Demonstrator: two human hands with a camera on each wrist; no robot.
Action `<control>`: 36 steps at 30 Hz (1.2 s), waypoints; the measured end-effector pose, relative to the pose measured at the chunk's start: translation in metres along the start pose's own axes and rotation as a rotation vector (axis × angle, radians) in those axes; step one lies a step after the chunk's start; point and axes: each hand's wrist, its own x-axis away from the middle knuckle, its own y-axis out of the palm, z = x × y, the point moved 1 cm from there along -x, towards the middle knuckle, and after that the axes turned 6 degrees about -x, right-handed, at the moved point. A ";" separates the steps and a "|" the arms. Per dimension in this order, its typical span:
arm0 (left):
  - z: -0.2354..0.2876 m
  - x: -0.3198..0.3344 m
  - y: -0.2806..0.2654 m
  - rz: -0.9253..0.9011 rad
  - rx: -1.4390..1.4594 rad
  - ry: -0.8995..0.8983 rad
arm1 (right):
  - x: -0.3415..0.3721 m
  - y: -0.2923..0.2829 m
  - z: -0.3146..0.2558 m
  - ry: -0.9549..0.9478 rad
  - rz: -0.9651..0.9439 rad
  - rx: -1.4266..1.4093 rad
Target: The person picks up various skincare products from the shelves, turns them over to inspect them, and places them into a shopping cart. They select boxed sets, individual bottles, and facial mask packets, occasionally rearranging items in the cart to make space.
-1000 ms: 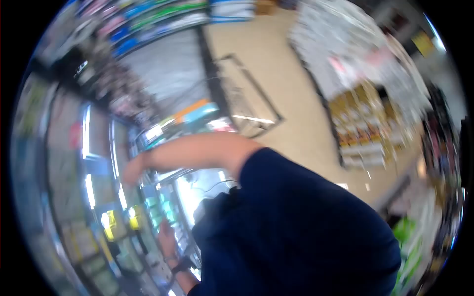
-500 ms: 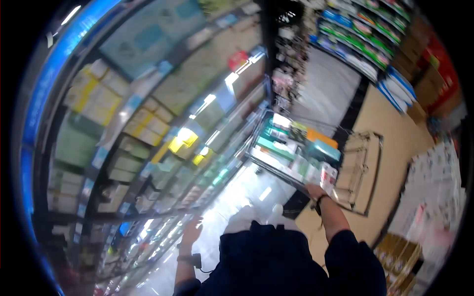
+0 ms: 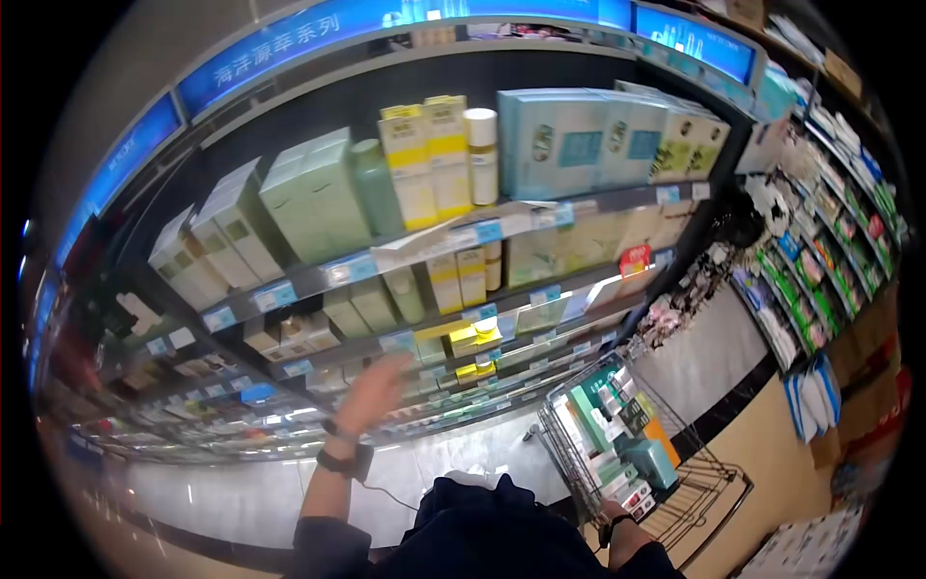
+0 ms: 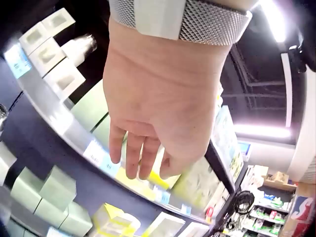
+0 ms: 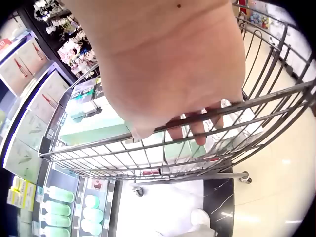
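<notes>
My left hand [image 3: 378,394] is held up before the cosmetics shelf [image 3: 540,214], its fingers relaxed and holding nothing. In the left wrist view the left hand [image 4: 160,103] hangs with spread fingers in front of a shelf edge [image 4: 64,123]. My right hand [image 3: 617,521] is at the near rim of a wire shopping cart [image 3: 709,482]. The right wrist view shows the right hand [image 5: 173,74] with its fingers curled over the cart's top rail [image 5: 266,98]. Boxes, among them a teal box [image 3: 648,463], lie in the cart.
Yellow-and-white boxes [image 3: 410,174], a white bottle [image 3: 481,159] and light blue boxes [image 3: 555,145] line the upper shelf. Hair accessories [image 3: 675,309] hang beyond the shelf's right end. Another shelf of green packs [image 3: 805,270] stands at the right, with cardboard boxes [image 3: 868,338] beside it.
The head view has turned toward the shelf, and the cart now appears farther right. My left hand has risen in front of the shelves. The right hand remains at the cart's rim since half a second ago.
</notes>
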 end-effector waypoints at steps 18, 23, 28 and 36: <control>0.019 -0.057 -0.153 0.844 0.287 0.022 | 0.322 -0.175 -0.665 -1.733 -0.166 -0.599; 0.003 -0.078 -0.154 0.811 0.301 0.022 | 0.347 -0.156 -0.740 -1.783 -0.103 -0.799; 0.005 -0.087 -0.161 0.774 0.450 -0.017 | 0.345 -0.145 -0.761 -1.738 0.084 -0.669; 0.003 -0.092 -0.151 0.865 0.155 -0.077 | 0.347 -0.145 -0.771 -1.703 0.092 -0.712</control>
